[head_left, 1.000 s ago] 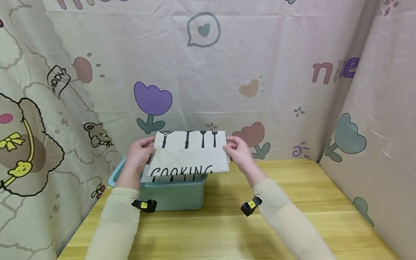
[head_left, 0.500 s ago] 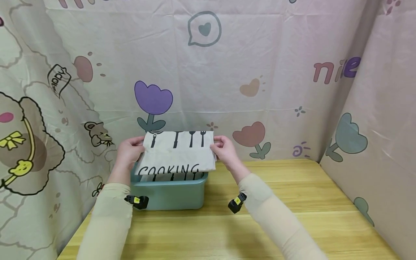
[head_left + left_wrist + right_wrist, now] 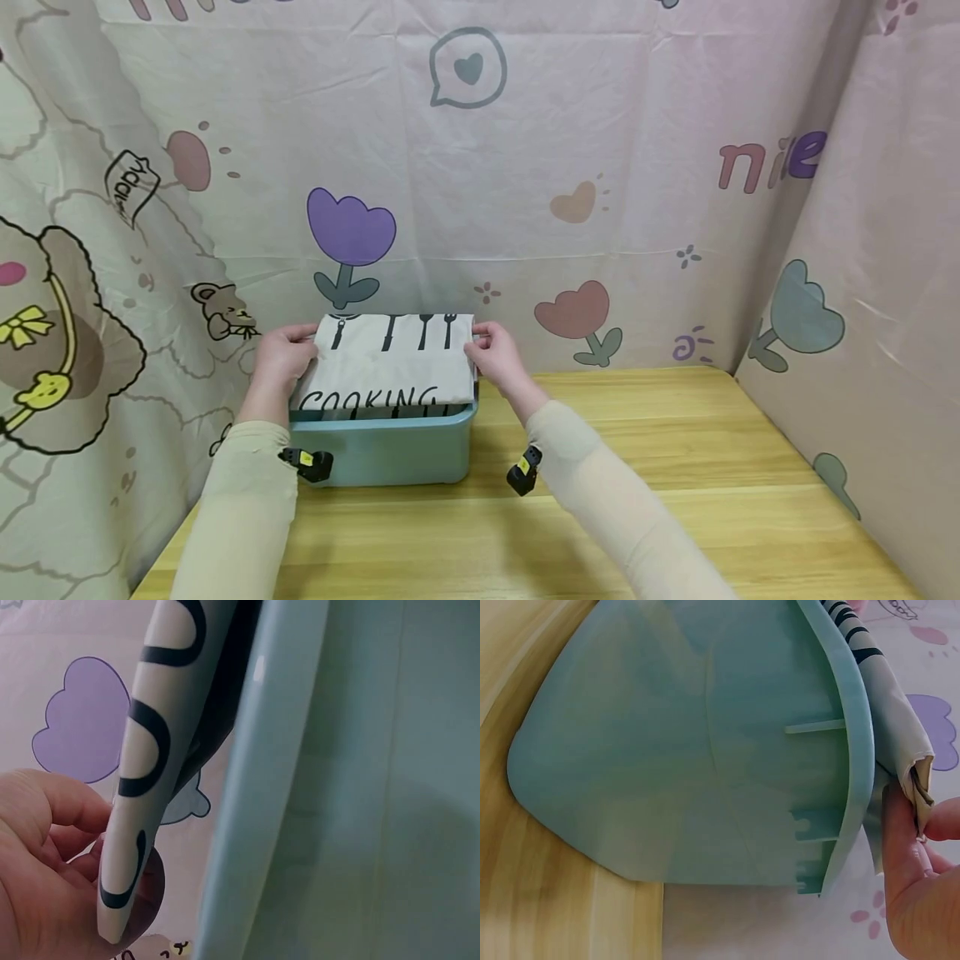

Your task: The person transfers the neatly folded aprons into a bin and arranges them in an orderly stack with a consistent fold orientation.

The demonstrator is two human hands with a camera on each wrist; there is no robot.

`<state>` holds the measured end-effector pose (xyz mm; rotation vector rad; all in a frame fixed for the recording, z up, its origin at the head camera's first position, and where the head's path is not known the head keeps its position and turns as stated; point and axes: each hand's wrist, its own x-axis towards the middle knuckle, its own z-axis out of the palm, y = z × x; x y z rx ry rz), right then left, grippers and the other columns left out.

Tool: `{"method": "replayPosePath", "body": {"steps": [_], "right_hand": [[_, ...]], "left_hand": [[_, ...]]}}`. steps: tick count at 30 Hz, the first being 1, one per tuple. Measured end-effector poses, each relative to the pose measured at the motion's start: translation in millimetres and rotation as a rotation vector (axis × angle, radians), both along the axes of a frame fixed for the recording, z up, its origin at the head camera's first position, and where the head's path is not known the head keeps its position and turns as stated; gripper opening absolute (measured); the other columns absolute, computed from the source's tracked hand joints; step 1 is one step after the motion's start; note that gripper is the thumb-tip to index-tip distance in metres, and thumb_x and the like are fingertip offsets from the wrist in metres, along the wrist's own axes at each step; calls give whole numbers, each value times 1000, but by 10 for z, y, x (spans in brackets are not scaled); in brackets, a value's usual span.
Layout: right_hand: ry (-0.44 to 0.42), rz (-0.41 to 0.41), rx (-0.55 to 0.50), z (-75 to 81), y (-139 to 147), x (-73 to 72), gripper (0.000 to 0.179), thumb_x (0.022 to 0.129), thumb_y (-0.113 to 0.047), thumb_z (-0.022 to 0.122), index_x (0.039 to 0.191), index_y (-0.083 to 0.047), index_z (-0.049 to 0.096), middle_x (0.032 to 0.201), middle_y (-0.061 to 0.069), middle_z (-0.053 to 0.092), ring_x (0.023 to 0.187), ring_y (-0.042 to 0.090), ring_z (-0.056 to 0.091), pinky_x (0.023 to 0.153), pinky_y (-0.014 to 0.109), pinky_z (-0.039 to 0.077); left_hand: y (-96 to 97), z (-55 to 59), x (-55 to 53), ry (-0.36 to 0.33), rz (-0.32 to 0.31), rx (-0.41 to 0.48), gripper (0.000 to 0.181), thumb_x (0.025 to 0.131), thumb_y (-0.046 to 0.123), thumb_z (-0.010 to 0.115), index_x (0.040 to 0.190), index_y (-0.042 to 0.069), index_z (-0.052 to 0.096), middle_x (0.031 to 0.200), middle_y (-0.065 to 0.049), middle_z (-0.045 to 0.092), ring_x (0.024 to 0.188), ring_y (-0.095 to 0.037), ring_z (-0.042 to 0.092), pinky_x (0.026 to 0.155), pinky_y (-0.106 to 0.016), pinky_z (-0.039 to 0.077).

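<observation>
A folded white cloth (image 3: 393,362) with black utensil prints and the word COOKING spans the opening of a teal plastic bin (image 3: 382,454). My left hand (image 3: 281,358) pinches its left edge, and my right hand (image 3: 497,358) pinches its right edge. Under the cloth's front edge, a strip of similar dark-printed fabric (image 3: 382,412) shows at the bin's rim. The left wrist view has the cloth (image 3: 142,780) above the bin's rim (image 3: 262,750). In the right wrist view, fingers and thumb (image 3: 904,840) hold the folded end. The bin's inside is mostly hidden.
The bin stands on the left part of a wooden table (image 3: 637,492). Behind and beside the table hangs a printed fabric backdrop (image 3: 465,167), close to the bin's far side.
Both hands have carried the cloth leftward, and it is now lower over the bin. The bin has stayed in place.
</observation>
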<state>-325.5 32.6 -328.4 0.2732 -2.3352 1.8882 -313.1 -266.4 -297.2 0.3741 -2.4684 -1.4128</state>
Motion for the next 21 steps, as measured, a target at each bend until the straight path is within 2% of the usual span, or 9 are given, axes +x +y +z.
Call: {"method": "replayPosePath", "body": {"steps": [8, 14, 17, 21], "right_hand": [[28, -29, 163, 16, -46, 22, 31, 94, -9, 64, 123, 1, 58, 92, 11, 62, 77, 21, 55, 65, 29, 51], [76, -27, 265, 20, -69, 18, 32, 94, -9, 64, 123, 1, 59, 91, 10, 63, 73, 20, 57, 63, 29, 52], [117, -32, 367, 30, -57, 13, 31, 94, -10, 62, 124, 1, 59, 92, 9, 63, 75, 20, 57, 65, 30, 52], [188, -59, 446, 34, 14, 7, 30, 95, -9, 62, 123, 2, 60, 98, 10, 62, 87, 23, 58, 76, 34, 52]], "left_hand": [[-34, 4, 1, -23, 39, -24, 54, 91, -2, 48, 144, 3, 49, 132, -24, 51, 118, -35, 46, 95, -47, 43], [-61, 33, 22, -24, 39, -68, 52, 91, 0, 46, 143, 1, 49, 135, -26, 51, 123, -37, 45, 98, -48, 42], [-99, 47, 63, -47, 1, -162, 51, 93, 4, 45, 143, -4, 47, 138, -30, 48, 128, -43, 43, 102, -53, 40], [-134, 26, 122, -140, -82, -290, 54, 97, 12, 43, 144, -12, 37, 144, -36, 37, 131, -52, 36, 104, -61, 35]]}}
